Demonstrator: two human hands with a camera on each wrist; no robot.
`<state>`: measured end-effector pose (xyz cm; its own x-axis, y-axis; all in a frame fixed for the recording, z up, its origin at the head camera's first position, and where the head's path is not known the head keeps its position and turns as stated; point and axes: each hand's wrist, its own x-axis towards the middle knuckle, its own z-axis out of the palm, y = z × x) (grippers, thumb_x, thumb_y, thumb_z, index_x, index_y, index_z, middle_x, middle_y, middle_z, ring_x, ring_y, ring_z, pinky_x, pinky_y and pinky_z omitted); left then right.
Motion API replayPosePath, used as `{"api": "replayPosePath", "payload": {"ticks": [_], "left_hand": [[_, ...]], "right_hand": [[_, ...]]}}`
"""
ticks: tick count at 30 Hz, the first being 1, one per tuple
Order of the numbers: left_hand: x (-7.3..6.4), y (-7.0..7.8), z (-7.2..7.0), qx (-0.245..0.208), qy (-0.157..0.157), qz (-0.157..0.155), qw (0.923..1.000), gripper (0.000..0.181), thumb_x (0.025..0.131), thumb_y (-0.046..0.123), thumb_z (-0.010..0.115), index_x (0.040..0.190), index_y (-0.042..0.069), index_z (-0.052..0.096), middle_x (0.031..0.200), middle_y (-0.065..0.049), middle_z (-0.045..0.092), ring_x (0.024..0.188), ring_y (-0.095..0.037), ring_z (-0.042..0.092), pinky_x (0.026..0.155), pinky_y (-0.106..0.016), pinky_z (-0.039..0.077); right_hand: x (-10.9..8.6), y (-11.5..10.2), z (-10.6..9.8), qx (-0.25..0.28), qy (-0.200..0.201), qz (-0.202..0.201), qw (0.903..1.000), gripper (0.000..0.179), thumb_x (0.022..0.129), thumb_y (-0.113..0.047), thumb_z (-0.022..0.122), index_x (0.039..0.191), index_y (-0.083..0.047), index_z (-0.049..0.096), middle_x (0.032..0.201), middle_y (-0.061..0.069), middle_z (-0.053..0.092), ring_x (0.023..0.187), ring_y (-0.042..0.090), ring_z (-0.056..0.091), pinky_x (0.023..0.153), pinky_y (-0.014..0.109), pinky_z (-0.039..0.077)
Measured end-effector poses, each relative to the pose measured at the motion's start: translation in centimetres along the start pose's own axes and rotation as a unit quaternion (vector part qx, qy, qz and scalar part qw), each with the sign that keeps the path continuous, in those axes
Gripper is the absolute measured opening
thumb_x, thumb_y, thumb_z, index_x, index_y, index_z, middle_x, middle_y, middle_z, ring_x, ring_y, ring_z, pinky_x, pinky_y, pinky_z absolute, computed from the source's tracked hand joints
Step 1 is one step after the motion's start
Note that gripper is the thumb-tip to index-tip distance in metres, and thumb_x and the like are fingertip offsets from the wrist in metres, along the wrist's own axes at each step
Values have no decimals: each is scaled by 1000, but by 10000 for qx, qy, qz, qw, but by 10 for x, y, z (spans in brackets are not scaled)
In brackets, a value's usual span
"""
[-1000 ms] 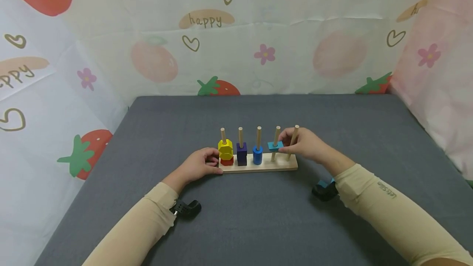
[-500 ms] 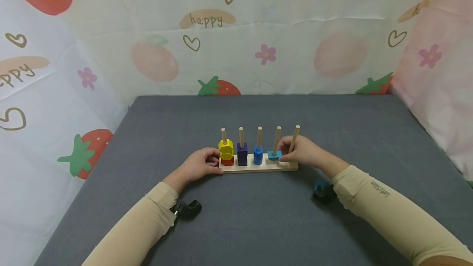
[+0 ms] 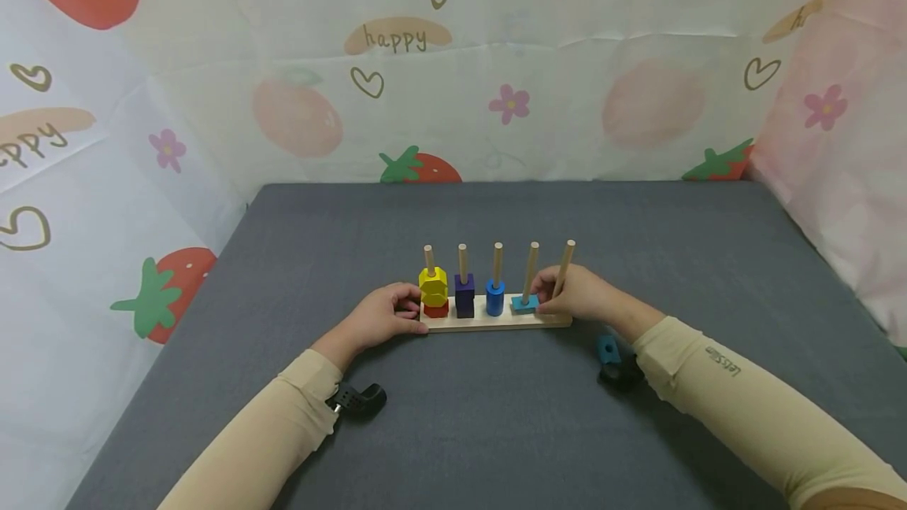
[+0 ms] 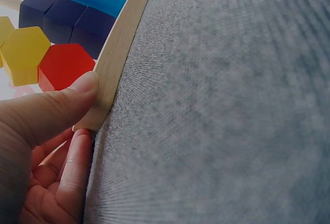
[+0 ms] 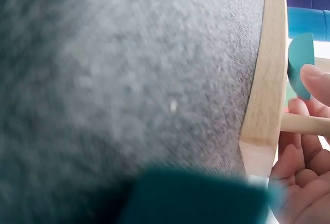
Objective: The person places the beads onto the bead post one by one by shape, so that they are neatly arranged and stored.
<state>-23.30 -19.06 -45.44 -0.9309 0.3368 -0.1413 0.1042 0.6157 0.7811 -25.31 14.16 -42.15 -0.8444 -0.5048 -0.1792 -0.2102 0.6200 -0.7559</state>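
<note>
A wooden peg stacker (image 3: 496,323) with upright pegs stands on the table. My left hand (image 3: 383,312) grips its left end; in the left wrist view the thumb (image 4: 77,92) presses the base's edge beside a red block (image 4: 67,67). My right hand (image 3: 577,292) pinches a teal block (image 3: 524,304), low on the fourth peg, near the base. In the right wrist view, the thumb touches that teal block (image 5: 301,64), while curled fingers lie behind the last peg (image 5: 304,124). Yellow blocks (image 3: 433,286) sit over the red one, with purple blocks (image 3: 464,296) and blue blocks (image 3: 494,299) on neighbouring pegs.
Another teal block (image 3: 607,349) with a hole lies on the grey tablecloth (image 3: 482,431) by the right wrist, close to the black wrist camera (image 3: 620,375). A printed cloth (image 3: 553,61) hangs behind the table.
My right hand has lowered the teal block down the fourth peg to the base. The other teal block shows more beside the right wrist. The left hand stays in place.
</note>
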Motion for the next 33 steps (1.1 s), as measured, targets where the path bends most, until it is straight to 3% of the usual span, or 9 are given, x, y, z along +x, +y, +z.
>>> {"api": "replayPosePath", "payload": {"ticks": [9,16,26,33], "left_hand": [[-1,1,0,18,-4,24,10000,45,71,24,79,110,12,59,100,-2,57,93,-15,55,84,-29,49],[-1,1,-1,17,18,1,10000,45,71,24,79,109,13,59,100,-1,57,92,-15,55,84,-28,49],[-1,1,0,-20,7,-14,10000,47,70,24,79,111,12,59,100,-2,57,93,-16,55,84,-28,49],[-1,0,0,-28,18,2,10000,46,71,24,79,110,12,59,99,-2,56,92,-17,54,85,-29,49]], "right_hand": [[-17,-2,-19,-195,-191,84,9996,26,83,-14,68,107,-7,62,100,6,64,91,19,59,75,34,50],[-38,5,-42,-259,-194,118,9994,27,84,-12,66,109,-4,61,105,9,63,94,19,59,79,34,50],[-70,23,-54,-32,-1031,-36,9947,22,83,-8,66,105,-8,64,107,9,62,101,26,57,79,32,50],[-78,34,-49,-75,-1415,-286,9895,25,81,-6,68,105,-10,65,105,6,58,92,21,56,76,28,49]]}}
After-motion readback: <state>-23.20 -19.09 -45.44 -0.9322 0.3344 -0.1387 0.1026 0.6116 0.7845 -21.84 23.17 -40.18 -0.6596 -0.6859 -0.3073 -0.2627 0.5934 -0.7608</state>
